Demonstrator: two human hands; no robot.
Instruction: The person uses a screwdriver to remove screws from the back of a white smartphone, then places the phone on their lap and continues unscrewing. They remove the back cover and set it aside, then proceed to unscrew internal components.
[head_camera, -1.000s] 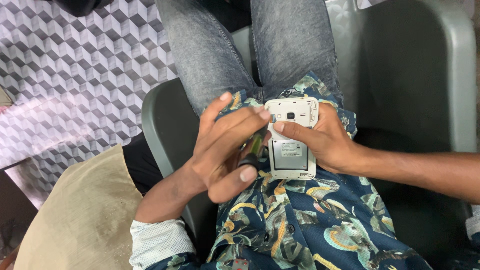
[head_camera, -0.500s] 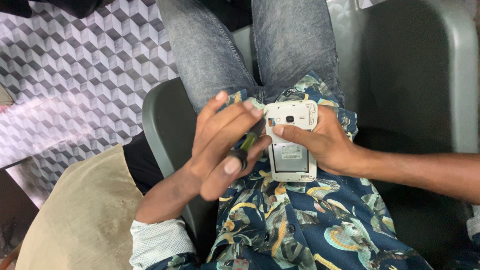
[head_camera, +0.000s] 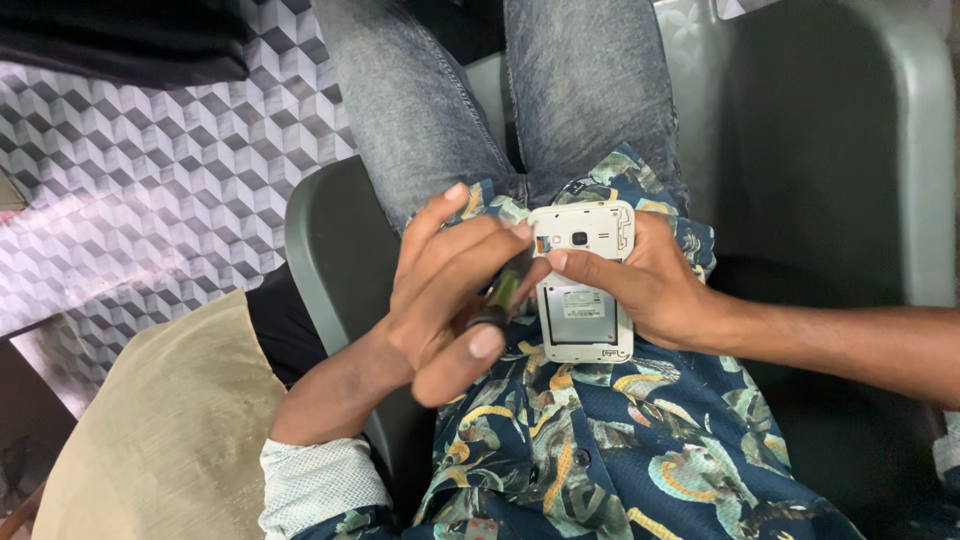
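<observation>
A white phone (head_camera: 584, 318) with its back cover off lies on my lap, its camera end pointing toward my knees. My right hand (head_camera: 655, 288) grips it from the right side, with the forefinger across the upper back. My left hand (head_camera: 432, 292) is closed around a small screwdriver with a green and black handle (head_camera: 501, 296). The tool's tip points at the phone's upper left corner, but my fingers hide the tip itself.
I sit in a grey plastic chair (head_camera: 330, 250), wearing grey jeans (head_camera: 420, 110) and a patterned blue shirt (head_camera: 600, 450). A second grey chair (head_camera: 850, 150) stands to the right. A tan cushion (head_camera: 160, 430) lies at lower left on a cube-patterned floor (head_camera: 150, 180).
My left hand has shifted slightly lower and its thumb has dropped, so more of the screwdriver handle shows. The phone and my right hand have stayed in place.
</observation>
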